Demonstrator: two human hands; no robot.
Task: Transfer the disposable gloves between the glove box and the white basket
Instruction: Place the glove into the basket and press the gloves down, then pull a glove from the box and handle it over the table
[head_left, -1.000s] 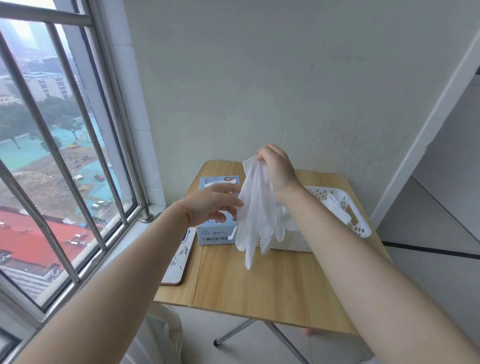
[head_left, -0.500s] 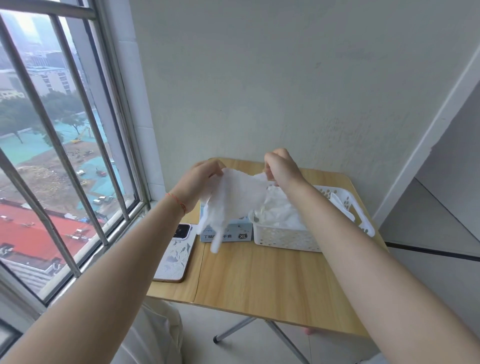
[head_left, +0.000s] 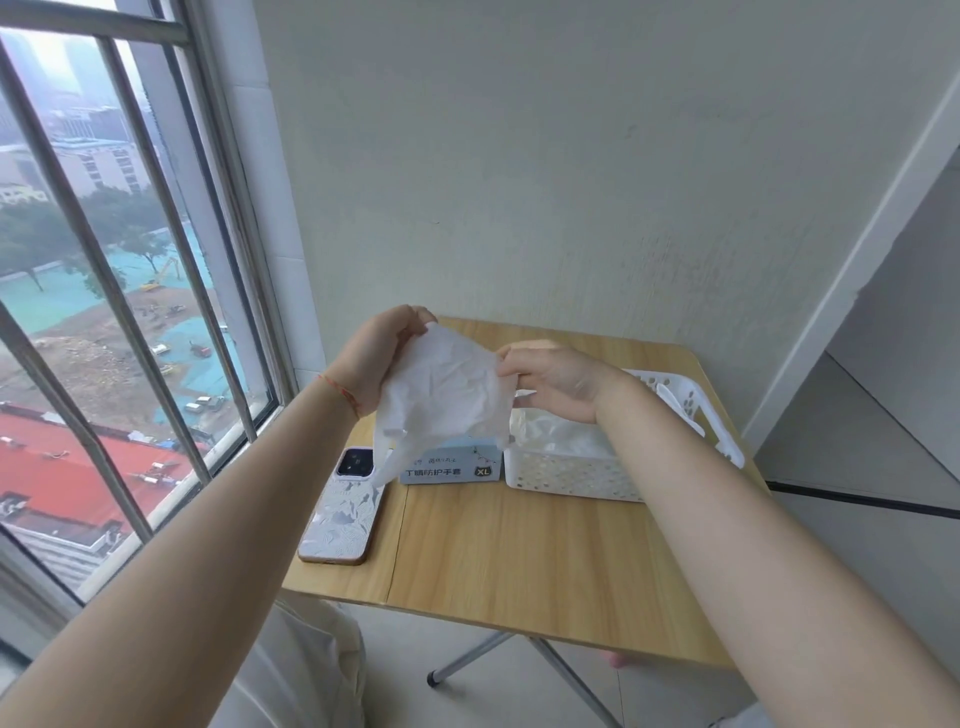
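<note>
Pale plaster wall (head_left: 571, 156) and a barred window (head_left: 130, 260) close in a small wooden table (head_left: 519, 561) on folding metal legs. At its far side sits the basket (head_left: 571, 475), white and perforated, with crumpled white gloves heaped inside; touching its left wall is the box (head_left: 452, 467), blue, its top hidden behind what the hands hold. A phone (head_left: 345, 504) lies face down near the table's left edge.

Above the box, a glove (head_left: 441, 395) hangs spread between the two hands. The left hand (head_left: 379, 358) pinches its upper left edge with curled fingers; the right hand (head_left: 556, 379) pinches the upper right edge between thumb and fingertips. Lower parts of the glove droop in front of the box.

This glove looks almost weightless, thin and fully limp: it wrinkles, sags under its own weight and would likely cling or bunch rather than hold any shape. It seems unlikely to break, though a hard pull could stretch or tear it. Best hold is probably a light pinch at the edge, as now, or gathering it into a loose wad before pushing it into either container.
</note>
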